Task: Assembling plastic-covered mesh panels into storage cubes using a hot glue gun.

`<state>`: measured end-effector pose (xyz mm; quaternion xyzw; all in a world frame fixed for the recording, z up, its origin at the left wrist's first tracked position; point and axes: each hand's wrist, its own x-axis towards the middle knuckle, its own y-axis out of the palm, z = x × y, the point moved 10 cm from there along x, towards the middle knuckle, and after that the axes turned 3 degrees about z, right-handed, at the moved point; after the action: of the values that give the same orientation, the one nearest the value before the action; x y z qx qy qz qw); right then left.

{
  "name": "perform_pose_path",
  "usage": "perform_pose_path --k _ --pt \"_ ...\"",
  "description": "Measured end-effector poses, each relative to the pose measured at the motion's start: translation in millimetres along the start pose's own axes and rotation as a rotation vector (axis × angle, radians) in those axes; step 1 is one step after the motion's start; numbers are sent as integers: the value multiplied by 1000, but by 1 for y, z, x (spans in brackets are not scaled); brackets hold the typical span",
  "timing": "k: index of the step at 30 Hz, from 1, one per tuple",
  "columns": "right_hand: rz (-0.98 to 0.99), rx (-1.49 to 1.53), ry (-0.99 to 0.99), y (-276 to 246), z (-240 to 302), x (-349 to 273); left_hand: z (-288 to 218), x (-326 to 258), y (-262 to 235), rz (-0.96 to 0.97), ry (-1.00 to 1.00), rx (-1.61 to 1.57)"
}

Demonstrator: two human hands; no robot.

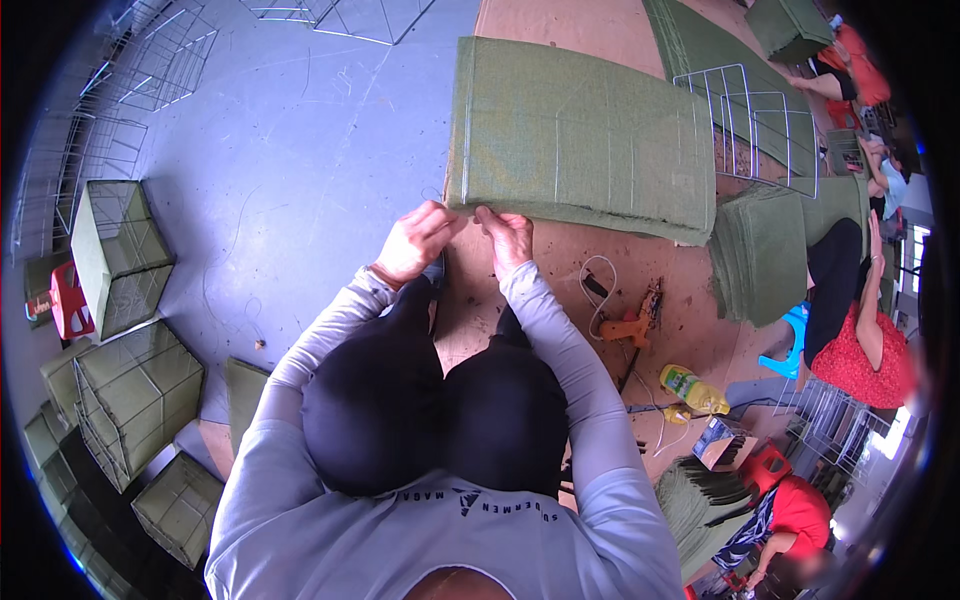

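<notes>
Dark capital letters run in a bent row across the pale shirt (440, 545), nearest the viewer and well below the fingers (486, 215), with a small dark emblem among them; they stand upside down in this view. Below and to the right of the fingers, the yellow bottle (694, 389) bears a green label with pale print too small to read. Farther down beyond it, the small box (724, 445) shows a printed blue-dark face, its details likewise too small to tell.
</notes>
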<state>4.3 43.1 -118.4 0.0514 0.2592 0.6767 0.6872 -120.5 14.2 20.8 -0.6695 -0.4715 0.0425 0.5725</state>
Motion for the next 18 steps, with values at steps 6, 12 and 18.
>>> perform_pose_path --k 6,12,18 --pt "-22 -17 40 -2 -4 -1 59 -22 -2 -181 -714 -472" --pt "-9 -52 44 -2 -3 -1 65 -27 30 -14 -918 -628" --pt "-4 -2 82 5 -5 -5 73 -36 29 -56 -948 -627"
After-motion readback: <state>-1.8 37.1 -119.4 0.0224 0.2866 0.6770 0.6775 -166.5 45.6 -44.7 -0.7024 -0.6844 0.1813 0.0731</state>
